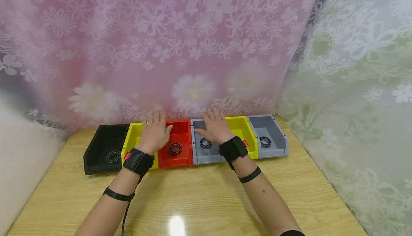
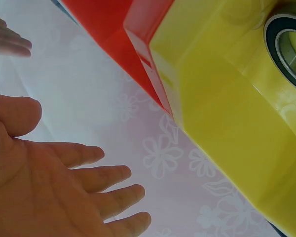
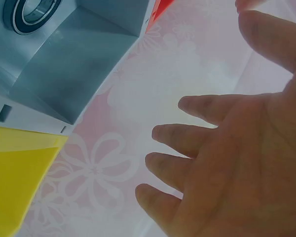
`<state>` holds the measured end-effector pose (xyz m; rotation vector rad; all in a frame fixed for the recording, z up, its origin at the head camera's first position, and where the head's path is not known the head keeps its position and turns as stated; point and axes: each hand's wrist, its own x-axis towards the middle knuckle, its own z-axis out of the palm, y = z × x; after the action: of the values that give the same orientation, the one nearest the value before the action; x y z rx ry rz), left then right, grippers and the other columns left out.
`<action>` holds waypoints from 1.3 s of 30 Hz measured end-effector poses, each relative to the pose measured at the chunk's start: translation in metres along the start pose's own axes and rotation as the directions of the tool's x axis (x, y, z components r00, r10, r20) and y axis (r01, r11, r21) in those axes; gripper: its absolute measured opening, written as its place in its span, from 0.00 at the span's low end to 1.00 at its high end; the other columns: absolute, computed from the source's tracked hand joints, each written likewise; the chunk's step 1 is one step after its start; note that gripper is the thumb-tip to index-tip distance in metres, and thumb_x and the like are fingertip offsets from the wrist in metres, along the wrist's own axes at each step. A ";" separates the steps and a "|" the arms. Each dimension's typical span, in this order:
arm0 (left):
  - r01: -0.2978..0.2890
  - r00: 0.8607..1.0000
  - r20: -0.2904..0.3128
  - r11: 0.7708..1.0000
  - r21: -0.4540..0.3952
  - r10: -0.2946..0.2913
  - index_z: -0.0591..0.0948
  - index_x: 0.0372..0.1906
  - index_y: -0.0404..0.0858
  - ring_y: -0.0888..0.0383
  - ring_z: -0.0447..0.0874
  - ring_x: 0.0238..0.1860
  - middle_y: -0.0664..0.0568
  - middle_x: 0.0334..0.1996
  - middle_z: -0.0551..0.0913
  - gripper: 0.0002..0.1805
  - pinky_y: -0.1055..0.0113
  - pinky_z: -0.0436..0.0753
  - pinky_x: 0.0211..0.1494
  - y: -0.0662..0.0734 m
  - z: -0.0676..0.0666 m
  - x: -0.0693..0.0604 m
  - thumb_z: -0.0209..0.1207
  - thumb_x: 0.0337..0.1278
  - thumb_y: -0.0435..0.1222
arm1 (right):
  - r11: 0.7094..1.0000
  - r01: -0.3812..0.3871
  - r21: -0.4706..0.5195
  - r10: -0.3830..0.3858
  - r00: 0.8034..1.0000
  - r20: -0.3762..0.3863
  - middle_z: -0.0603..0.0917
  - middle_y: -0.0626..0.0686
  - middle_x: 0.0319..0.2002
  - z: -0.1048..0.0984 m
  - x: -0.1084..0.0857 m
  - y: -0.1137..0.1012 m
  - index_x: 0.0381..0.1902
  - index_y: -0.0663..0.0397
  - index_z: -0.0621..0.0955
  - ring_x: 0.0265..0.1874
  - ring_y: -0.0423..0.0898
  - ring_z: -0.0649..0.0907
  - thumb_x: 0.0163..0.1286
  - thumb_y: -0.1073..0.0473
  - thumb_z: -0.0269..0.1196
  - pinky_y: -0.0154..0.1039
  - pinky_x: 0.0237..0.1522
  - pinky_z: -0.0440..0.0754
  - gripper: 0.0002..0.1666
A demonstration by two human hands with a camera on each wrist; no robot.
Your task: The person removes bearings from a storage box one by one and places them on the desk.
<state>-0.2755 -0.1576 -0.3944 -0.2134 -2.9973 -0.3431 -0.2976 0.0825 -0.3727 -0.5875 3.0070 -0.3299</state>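
Both hands are held above a row of bins, fingers straight and spread, holding nothing. In the head view the left hand (image 1: 153, 133) covers part of the left yellow bin (image 1: 127, 146), beside the red bin (image 1: 175, 161). My right hand (image 1: 216, 128) hangs over the border of the middle grey bin (image 1: 206, 156) and the right yellow bin (image 1: 239, 121). One bearing (image 1: 175, 148) lies in the red bin, another bearing (image 1: 205, 143) in the middle grey bin. A bearing (image 2: 288, 47) shows inside the yellow bin in the left wrist view.
At the row's left end, a black bin (image 1: 104, 136) holds a bearing (image 1: 112, 156). The right-end grey bin (image 1: 264, 121) holds another bearing (image 1: 265, 142). The bins stand on a wooden table (image 1: 193, 200), with a pink flowered curtain (image 1: 180, 50) behind. A cable (image 1: 124, 216) runs from the left wrist.
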 end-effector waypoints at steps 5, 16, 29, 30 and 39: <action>0.003 1.000 -0.002 1.000 0.010 -0.003 0.50 0.81 0.28 0.29 0.40 0.80 0.29 0.80 0.47 0.38 0.34 0.36 0.77 0.001 0.000 0.001 0.46 0.81 0.47 | 1.000 0.004 0.007 -0.004 1.000 -0.010 0.50 0.62 0.82 0.000 -0.001 0.000 0.83 0.54 0.52 0.82 0.62 0.45 0.77 0.35 0.55 0.60 0.77 0.35 0.50; -0.025 1.000 -0.003 1.000 -0.001 0.025 0.50 0.81 0.28 0.29 0.43 0.80 0.29 0.80 0.49 0.37 0.34 0.37 0.77 -0.004 -0.006 -0.006 0.45 0.82 0.46 | 0.998 0.027 0.062 -0.026 1.000 -0.014 0.50 0.63 0.82 -0.004 -0.004 -0.002 0.83 0.54 0.51 0.82 0.61 0.46 0.78 0.36 0.56 0.60 0.77 0.34 0.49; 0.001 0.974 -0.223 0.995 -0.098 -0.023 0.65 0.73 0.24 0.24 0.60 0.70 0.24 0.70 0.66 0.30 0.29 0.46 0.74 -0.050 -0.036 -0.040 0.52 0.78 0.40 | 0.997 0.040 0.071 -0.032 0.994 -0.105 0.60 0.61 0.79 -0.012 -0.006 -0.006 0.82 0.53 0.58 0.80 0.60 0.55 0.79 0.38 0.56 0.62 0.78 0.38 0.44; 0.019 0.968 -0.246 0.994 -0.105 -0.045 0.65 0.73 0.23 0.23 0.60 0.69 0.22 0.68 0.66 0.30 0.28 0.47 0.74 -0.060 -0.040 -0.046 0.52 0.77 0.39 | 0.997 0.044 0.068 -0.037 0.993 -0.109 0.61 0.61 0.79 -0.012 -0.006 -0.008 0.82 0.53 0.58 0.80 0.60 0.56 0.79 0.38 0.56 0.61 0.78 0.39 0.44; 0.249 0.932 -0.213 0.945 -0.213 -0.294 0.52 0.72 0.11 0.15 0.55 0.65 0.10 0.65 0.57 0.36 0.28 0.57 0.69 -0.146 -0.038 -0.095 0.48 0.78 0.38 | 0.988 0.118 0.096 -0.104 0.985 -0.139 0.67 0.60 0.76 -0.017 -0.012 -0.032 0.80 0.55 0.62 0.77 0.57 0.64 0.79 0.40 0.57 0.58 0.78 0.49 0.42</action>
<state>-0.2003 -0.3194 -0.4014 0.2200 -2.7506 -0.6242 -0.2764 0.0619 -0.3495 -0.7537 3.0659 -0.5500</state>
